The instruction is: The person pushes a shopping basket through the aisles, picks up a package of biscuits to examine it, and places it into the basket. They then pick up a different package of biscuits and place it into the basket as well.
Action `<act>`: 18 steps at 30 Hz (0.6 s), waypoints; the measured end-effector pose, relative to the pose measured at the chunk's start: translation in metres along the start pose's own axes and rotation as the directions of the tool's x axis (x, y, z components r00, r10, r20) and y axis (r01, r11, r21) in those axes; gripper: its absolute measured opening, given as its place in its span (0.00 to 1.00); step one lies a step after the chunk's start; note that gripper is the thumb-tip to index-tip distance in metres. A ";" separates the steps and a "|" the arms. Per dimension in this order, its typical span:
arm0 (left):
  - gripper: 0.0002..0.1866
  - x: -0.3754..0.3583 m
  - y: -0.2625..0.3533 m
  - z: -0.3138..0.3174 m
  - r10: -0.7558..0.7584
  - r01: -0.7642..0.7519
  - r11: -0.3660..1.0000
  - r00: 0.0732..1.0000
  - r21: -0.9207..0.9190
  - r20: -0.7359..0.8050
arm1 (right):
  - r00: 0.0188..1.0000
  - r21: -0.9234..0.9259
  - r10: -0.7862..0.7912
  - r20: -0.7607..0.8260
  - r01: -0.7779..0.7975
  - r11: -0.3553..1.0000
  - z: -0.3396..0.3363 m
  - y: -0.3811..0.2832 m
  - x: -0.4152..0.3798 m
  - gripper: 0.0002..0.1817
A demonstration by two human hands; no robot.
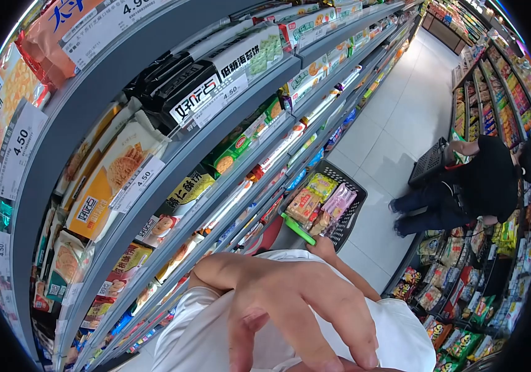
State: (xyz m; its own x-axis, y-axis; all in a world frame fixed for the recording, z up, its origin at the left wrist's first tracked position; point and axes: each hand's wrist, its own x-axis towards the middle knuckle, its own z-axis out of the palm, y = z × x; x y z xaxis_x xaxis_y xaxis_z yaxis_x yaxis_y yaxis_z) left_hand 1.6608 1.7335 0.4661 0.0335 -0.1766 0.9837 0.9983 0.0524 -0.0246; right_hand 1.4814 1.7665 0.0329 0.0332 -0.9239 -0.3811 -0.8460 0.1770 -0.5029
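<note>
My left hand (296, 297) is raised close to the camera over the white shirt, its fingers spread and curving downward, with nothing seen between them. Farther off, my right hand (323, 247) is closed on the green handle (298, 228) of a dark shopping basket (350, 214). Inside the basket lie a yellow-green package (322, 186), a pink package (341, 199) and a package with a tan and red wrapper (303, 205). The basket hangs beside the lower shelves on the left.
Shelves (123, 162) of packaged biscuits with price tags curve along the left. A person in dark clothes (486, 180) stands on the right with a black basket (428, 164), near racks of snack bags (464, 279). Pale floor tiles (396, 93) run between.
</note>
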 end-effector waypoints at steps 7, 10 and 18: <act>0.33 0.000 0.000 -0.005 -0.017 0.017 1.000 0.999 -0.003 0.029 | 1.000 0.010 -0.006 0.011 0.006 1.000 0.003 0.004 0.001 0.19; 0.33 0.000 -0.001 -0.006 -0.019 0.019 1.000 0.999 -0.010 0.036 | 1.000 0.022 -0.016 0.002 0.016 1.000 -0.001 0.001 0.000 0.19; 0.32 0.000 -0.005 -0.011 0.028 -0.028 1.000 0.998 0.001 0.050 | 1.000 0.028 -0.030 -0.001 0.030 0.999 0.004 0.005 0.003 0.19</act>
State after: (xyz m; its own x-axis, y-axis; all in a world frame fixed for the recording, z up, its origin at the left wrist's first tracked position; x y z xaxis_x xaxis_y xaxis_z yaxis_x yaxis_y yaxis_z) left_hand 1.6560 1.7226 0.4641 0.0588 -0.1257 0.9903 0.9969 0.0587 -0.0517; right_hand 1.4789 1.7656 0.0263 0.0583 -0.9291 -0.3652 -0.8297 0.1584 -0.5353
